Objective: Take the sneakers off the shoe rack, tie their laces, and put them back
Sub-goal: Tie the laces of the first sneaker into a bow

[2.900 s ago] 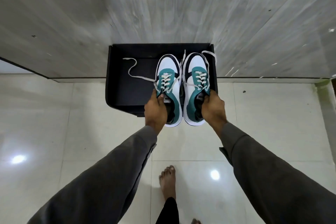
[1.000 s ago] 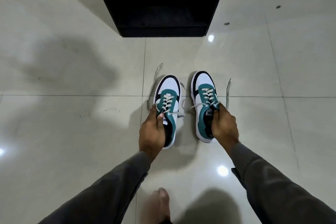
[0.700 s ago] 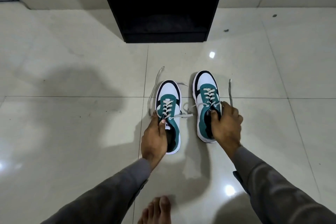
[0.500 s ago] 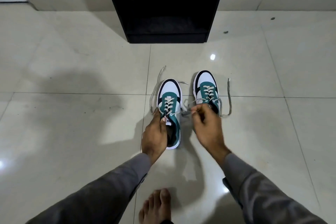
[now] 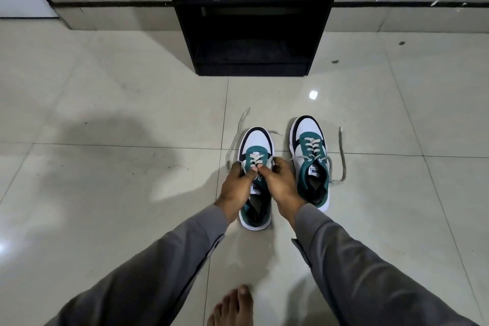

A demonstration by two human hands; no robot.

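Two white, teal and black sneakers stand side by side on the tiled floor, toes pointing at the black shoe rack [image 5: 254, 34]. Both my hands are over the left sneaker [image 5: 258, 140]. My left hand [image 5: 236, 188] and my right hand [image 5: 281, 185] each pinch its pale laces near the top eyelets, thumbs almost touching. One loose lace end [image 5: 236, 135] trails out on the floor to the left of its toe. The right sneaker [image 5: 311, 156] sits untouched, with its untied laces [image 5: 342, 156] spread out to the right.
The rack's shelves look dark and bare. It stands against a grey wall with a dark skirting stripe [image 5: 105, 4]. My bare foot [image 5: 232, 307] is at the bottom edge. Glossy pale tiles stretch to both sides of the sneakers.
The sneakers came off the rack and down onto the floor. My right hand let go of the right sneaker and moved left; both hands now hold the left sneaker's laces.
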